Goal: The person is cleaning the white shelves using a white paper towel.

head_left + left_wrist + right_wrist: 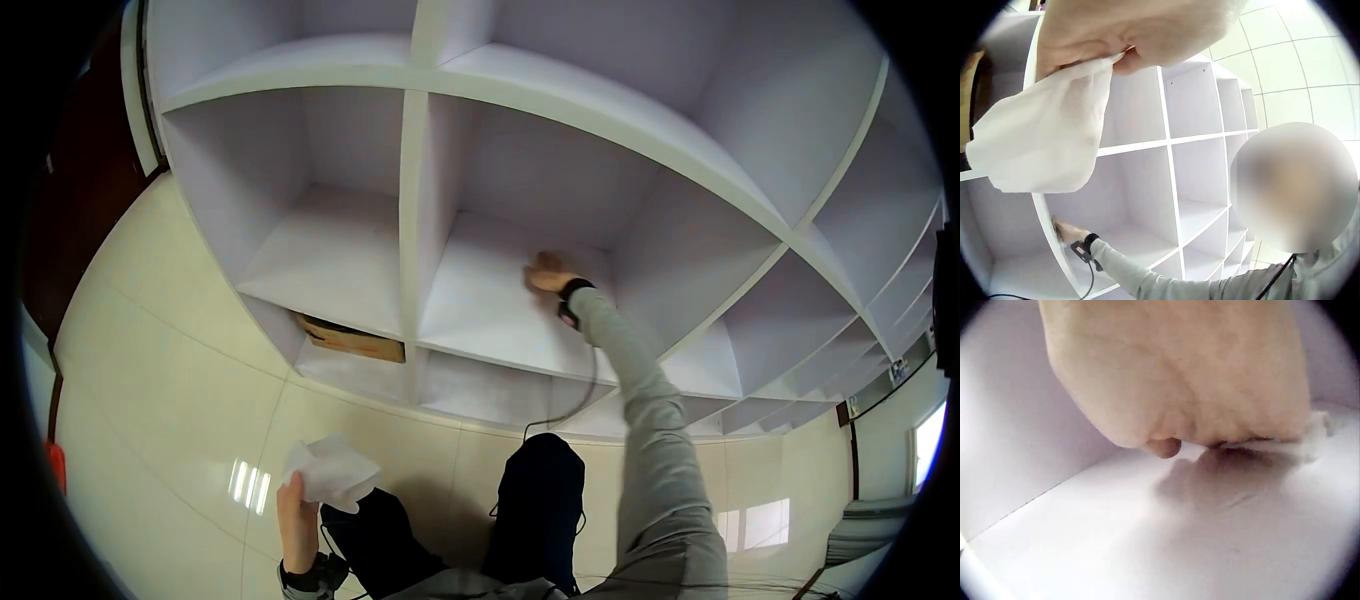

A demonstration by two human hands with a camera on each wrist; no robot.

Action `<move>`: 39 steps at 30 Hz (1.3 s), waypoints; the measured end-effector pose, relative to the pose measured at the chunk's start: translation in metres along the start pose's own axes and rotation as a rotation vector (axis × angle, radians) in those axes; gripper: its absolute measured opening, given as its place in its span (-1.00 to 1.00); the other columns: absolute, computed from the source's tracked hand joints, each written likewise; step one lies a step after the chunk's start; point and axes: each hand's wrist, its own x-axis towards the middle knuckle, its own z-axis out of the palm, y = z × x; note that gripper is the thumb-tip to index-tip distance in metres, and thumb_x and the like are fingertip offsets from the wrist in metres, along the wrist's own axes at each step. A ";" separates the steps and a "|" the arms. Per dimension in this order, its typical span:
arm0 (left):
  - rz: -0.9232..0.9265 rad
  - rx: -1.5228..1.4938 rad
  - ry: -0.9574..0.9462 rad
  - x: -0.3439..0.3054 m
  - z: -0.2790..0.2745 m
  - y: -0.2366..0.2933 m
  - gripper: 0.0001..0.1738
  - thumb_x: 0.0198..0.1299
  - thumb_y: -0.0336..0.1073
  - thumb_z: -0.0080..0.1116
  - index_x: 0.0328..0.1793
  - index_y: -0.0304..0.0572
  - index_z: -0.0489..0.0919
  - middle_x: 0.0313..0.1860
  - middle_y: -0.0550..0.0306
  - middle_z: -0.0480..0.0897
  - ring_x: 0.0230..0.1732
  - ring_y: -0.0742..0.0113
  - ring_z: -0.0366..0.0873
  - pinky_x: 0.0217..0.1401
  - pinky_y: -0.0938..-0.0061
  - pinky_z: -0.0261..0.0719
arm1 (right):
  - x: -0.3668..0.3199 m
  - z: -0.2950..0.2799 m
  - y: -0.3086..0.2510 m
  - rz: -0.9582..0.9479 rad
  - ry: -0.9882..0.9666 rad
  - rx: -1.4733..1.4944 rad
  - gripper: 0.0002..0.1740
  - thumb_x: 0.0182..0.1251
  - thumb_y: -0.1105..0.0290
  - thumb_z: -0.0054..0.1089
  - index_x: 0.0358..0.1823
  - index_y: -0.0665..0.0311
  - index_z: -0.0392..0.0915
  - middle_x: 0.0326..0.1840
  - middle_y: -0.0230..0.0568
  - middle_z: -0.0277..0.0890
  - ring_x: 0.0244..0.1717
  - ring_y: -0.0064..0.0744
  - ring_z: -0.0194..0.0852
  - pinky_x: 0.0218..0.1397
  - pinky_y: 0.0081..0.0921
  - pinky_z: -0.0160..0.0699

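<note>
My left hand (296,522) pinches a white tissue (330,472) between thumb and fingers, low at the left, above the floor. The tissue hangs spread out and creased below the fingers in the left wrist view. Inside a middle compartment of the white shelf unit (415,215), my right hand (548,272) is down at the shelf board (490,300), slightly blurred. In the right wrist view its fingers curl under the palm, around a crumpled white tissue (1317,434) that mostly lies hidden beneath the hand and shows at its right edge.
A brown cardboard box (352,338) lies in the low compartment at the left. Upright dividers and shelf edges surround the right arm (650,420). A cable (590,385) hangs from the right wrist. The person's knees (540,490) are close before the shelf, over a tiled floor (170,400).
</note>
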 end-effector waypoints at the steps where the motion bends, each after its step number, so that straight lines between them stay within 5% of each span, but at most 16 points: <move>1: 0.013 0.010 0.015 -0.002 0.002 0.002 -0.54 0.31 -0.05 -0.09 0.10 -0.31 0.41 0.03 0.14 0.49 0.09 0.34 0.40 0.15 0.37 0.31 | -0.002 0.005 -0.033 -0.046 0.018 -0.006 -0.23 0.37 0.00 -0.41 0.43 0.37 -0.26 0.50 0.18 -0.40 0.51 0.11 -0.51 0.49 -0.12 -0.38; 4: 0.035 0.005 0.122 -0.007 0.008 0.004 -0.55 0.31 -0.06 -0.08 0.11 -0.30 0.40 0.03 0.13 0.49 0.09 0.34 0.40 0.16 0.36 0.30 | -0.041 0.039 -0.110 -0.266 -0.001 -0.106 -0.19 0.34 -0.09 -0.40 0.43 0.35 -0.22 0.51 0.13 -0.36 0.52 0.06 -0.52 0.50 -0.15 -0.42; 6: 0.015 0.017 0.086 -0.006 0.005 0.003 -0.55 0.31 -0.06 -0.08 0.11 -0.28 0.40 0.04 0.14 0.48 0.10 0.35 0.39 0.18 0.35 0.28 | -0.087 0.043 -0.108 -0.400 -0.209 -0.076 -0.18 0.35 -0.07 -0.42 0.45 0.31 -0.35 0.52 0.10 -0.49 0.52 0.07 -0.61 0.49 -0.08 -0.45; 8: 0.014 0.005 0.072 -0.004 0.004 -0.002 -0.55 0.31 -0.05 -0.09 0.12 -0.28 0.40 0.05 0.14 0.48 0.10 0.35 0.39 0.19 0.36 0.28 | -0.100 0.032 -0.071 -0.357 -0.283 0.025 -0.19 0.37 -0.07 -0.47 0.45 0.32 -0.39 0.52 0.10 -0.52 0.52 0.09 -0.65 0.48 -0.04 -0.50; 10: 0.007 0.002 0.058 -0.001 0.004 -0.006 -0.55 0.31 -0.05 -0.09 0.12 -0.28 0.40 0.05 0.15 0.47 0.11 0.34 0.38 0.19 0.36 0.28 | -0.090 0.019 -0.014 -0.201 -0.133 0.031 -0.20 0.37 -0.06 -0.48 0.45 0.30 -0.41 0.52 0.10 -0.53 0.52 0.10 -0.67 0.48 -0.02 -0.51; 14: 0.003 0.000 0.026 -0.005 0.003 0.001 -0.53 0.31 -0.04 -0.09 0.13 -0.30 0.38 0.05 0.14 0.46 0.11 0.34 0.37 0.19 0.36 0.27 | -0.037 -0.001 0.040 0.086 -0.138 -0.086 -0.25 0.36 0.00 -0.41 0.43 0.34 -0.20 0.49 0.20 -0.32 0.50 0.16 -0.45 0.48 -0.10 -0.33; 17: 0.006 0.023 0.062 -0.011 0.004 0.003 -0.53 0.31 -0.04 -0.09 0.14 -0.29 0.37 0.05 0.13 0.46 0.12 0.34 0.36 0.18 0.36 0.27 | -0.022 0.002 -0.032 -0.025 0.001 0.046 -0.27 0.35 0.01 -0.40 0.40 0.38 -0.10 0.47 0.20 -0.22 0.49 0.15 -0.37 0.48 -0.14 -0.27; 20: 0.014 0.018 0.076 -0.013 0.003 0.001 -0.52 0.31 -0.03 -0.08 0.13 -0.29 0.38 0.05 0.14 0.47 0.11 0.34 0.37 0.17 0.37 0.28 | -0.025 0.057 -0.127 -0.418 0.065 -0.114 -0.47 0.37 0.11 -0.40 0.20 0.35 0.18 0.31 0.18 0.09 0.32 0.07 0.05 0.31 -0.06 0.08; 23: -0.027 0.030 0.066 -0.013 0.000 -0.004 -0.52 0.31 -0.03 -0.08 0.14 -0.28 0.38 0.06 0.14 0.46 0.12 0.33 0.38 0.17 0.38 0.29 | -0.121 0.054 -0.146 -0.571 -0.224 -0.136 -0.25 0.42 -0.03 -0.53 0.43 0.36 -0.31 0.51 0.15 -0.49 0.52 0.08 -0.61 0.48 -0.03 -0.42; 24: -0.031 0.028 0.061 -0.013 -0.003 -0.007 -0.52 0.31 -0.03 -0.08 0.14 -0.28 0.38 0.06 0.14 0.46 0.12 0.33 0.38 0.17 0.38 0.29 | -0.132 0.054 -0.132 -0.572 -0.239 -0.113 -0.24 0.42 -0.06 -0.56 0.45 0.32 -0.39 0.51 0.15 -0.53 0.52 0.09 -0.64 0.48 -0.04 -0.44; 25: -0.035 0.030 0.084 -0.012 -0.006 -0.011 -0.52 0.30 -0.03 -0.08 0.14 -0.29 0.38 0.07 0.13 0.46 0.12 0.33 0.38 0.17 0.37 0.29 | -0.149 0.052 -0.112 -0.465 -0.243 -0.056 -0.25 0.42 -0.04 -0.56 0.45 0.32 -0.35 0.53 0.06 -0.52 0.53 0.05 -0.66 0.49 -0.06 -0.48; 29: -0.018 0.012 0.088 -0.004 0.002 -0.014 -0.45 0.30 -0.04 -0.08 0.16 -0.42 0.34 0.06 0.04 0.47 0.12 0.26 0.39 0.21 0.38 0.28 | -0.154 0.048 0.002 -0.065 -0.001 0.010 -0.14 0.36 -0.07 -0.46 0.39 0.55 -0.31 0.48 0.30 -0.45 0.49 0.26 -0.64 0.49 -0.06 -0.50; 32: -0.013 0.005 0.069 0.002 0.014 -0.010 -0.47 0.30 -0.04 -0.07 0.15 -0.40 0.36 0.03 0.05 0.48 0.11 0.28 0.39 0.20 0.38 0.28 | -0.142 0.024 0.045 0.372 -0.033 0.078 -0.01 0.27 -0.20 -0.45 0.38 0.60 -0.37 0.47 0.36 -0.53 0.49 0.25 -0.69 0.49 -0.12 -0.61; 39: -0.051 0.020 0.048 0.003 0.021 -0.010 -0.51 0.31 -0.05 -0.09 0.11 -0.38 0.38 -0.01 0.07 0.48 0.07 0.31 0.40 0.17 0.38 0.28 | -0.057 -0.006 0.101 0.414 -0.008 0.064 -0.13 0.32 -0.08 -0.47 0.43 0.44 -0.35 0.52 0.11 -0.55 0.53 -0.01 -0.66 0.51 -0.24 -0.63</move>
